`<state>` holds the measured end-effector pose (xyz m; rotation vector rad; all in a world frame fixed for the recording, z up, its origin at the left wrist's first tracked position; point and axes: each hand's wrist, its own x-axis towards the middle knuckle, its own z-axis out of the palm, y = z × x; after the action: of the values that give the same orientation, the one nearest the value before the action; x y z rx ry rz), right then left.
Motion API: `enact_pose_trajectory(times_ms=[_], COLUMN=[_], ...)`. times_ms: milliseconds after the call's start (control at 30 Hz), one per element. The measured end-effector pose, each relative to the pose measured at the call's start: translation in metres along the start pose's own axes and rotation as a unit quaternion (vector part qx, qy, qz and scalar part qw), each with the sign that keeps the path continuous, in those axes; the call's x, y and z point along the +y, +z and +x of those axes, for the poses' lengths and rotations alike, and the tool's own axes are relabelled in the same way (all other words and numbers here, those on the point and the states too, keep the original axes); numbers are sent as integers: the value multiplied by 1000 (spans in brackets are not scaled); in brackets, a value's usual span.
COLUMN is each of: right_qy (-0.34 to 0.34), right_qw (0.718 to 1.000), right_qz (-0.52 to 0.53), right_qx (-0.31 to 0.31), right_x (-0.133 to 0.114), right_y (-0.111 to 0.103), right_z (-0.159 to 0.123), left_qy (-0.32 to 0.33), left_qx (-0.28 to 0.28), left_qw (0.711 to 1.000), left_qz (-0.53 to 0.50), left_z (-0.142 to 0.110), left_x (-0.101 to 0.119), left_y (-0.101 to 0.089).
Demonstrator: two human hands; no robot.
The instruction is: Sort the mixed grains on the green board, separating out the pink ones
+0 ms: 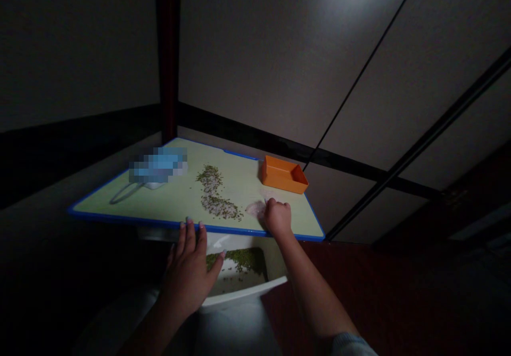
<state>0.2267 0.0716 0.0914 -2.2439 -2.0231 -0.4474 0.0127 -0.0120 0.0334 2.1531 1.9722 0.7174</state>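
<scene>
My left hand [191, 268] is open, fingers spread, with the fingertips at the near blue edge of a pale yellow board [163, 204]. My right hand [278, 217] is closed over the board's right half, beside a small pale pinkish patch [255, 208] of what looks like fine grains. Whatever its fingers hold is hidden. Left of that patch lies a curved strip of mixed green and whitish grains [215, 199]. Under the board's near edge, a white bin [243, 295] contains more green grains [247, 259], partly covered by my left hand.
An orange open box [284, 175] stands at the board's far right. A blurred-out blue item [159, 163] lies on the left, with a thin loop [125, 192] beside it. Large panels [279, 68] rise behind the board. Dark reddish floor [339, 281] shows at the right.
</scene>
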Motion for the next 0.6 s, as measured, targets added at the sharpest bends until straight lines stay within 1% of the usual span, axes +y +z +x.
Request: enact_pose_trajectory(times_ms=[133, 267, 433, 600], right_qy=[-9, -2, 38, 90], right_qw=[1000, 999, 998, 993], right_qz=[-10, -7, 24, 58], right_qx=[16, 40, 41, 51], right_x=[-3, -4, 0, 10], right_y=[2, 5, 8, 9], right_z=[7, 22, 40, 47], left_qy=[-7, -4, -10, -3], left_qx=[-1, 2, 2, 14], left_qw=[1000, 1000, 1000, 1000], left_qz=[0, -2, -13, -28], left_z=[-1, 0, 2, 2], left_x=[1, 1, 1, -3], left_y=[-3, -3, -1, 2])
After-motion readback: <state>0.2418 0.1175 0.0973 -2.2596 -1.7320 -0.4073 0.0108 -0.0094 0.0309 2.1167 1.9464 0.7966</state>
